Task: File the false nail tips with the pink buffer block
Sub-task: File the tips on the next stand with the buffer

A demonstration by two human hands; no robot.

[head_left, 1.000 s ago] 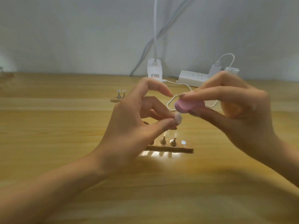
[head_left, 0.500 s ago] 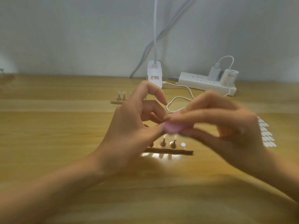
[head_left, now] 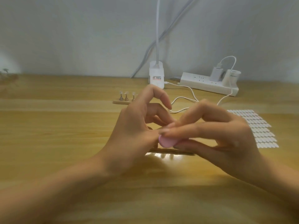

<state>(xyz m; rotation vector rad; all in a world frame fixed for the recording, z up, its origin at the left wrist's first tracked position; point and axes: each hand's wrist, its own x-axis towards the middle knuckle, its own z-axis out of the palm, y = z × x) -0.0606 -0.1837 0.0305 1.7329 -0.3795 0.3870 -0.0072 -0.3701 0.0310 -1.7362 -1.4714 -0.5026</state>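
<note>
My right hand (head_left: 215, 139) pinches the pink buffer block (head_left: 166, 141) between thumb and fingers, above the middle of the wooden table. My left hand (head_left: 135, 135) is right beside it, thumb and middle finger curled together against the block's left end. The false nail tip seen there earlier is hidden behind the block and fingers. A wooden stand (head_left: 171, 152) lies under the hands, mostly covered. A second wooden stand (head_left: 123, 101) farther back carries three clear nail tips (head_left: 126, 93) on metal pegs.
A sheet of several white adhesive tabs (head_left: 258, 128) lies on the table at the right. At the back stand a white lamp base (head_left: 156, 75) and a white power strip (head_left: 208, 83) with a charger; its white cable (head_left: 182, 101) loops behind my hands.
My right hand has brought the pink block down and to the left, from above the nail tip onto my left fingertips. The tip has gone out of sight. My left hand has hardly moved.
</note>
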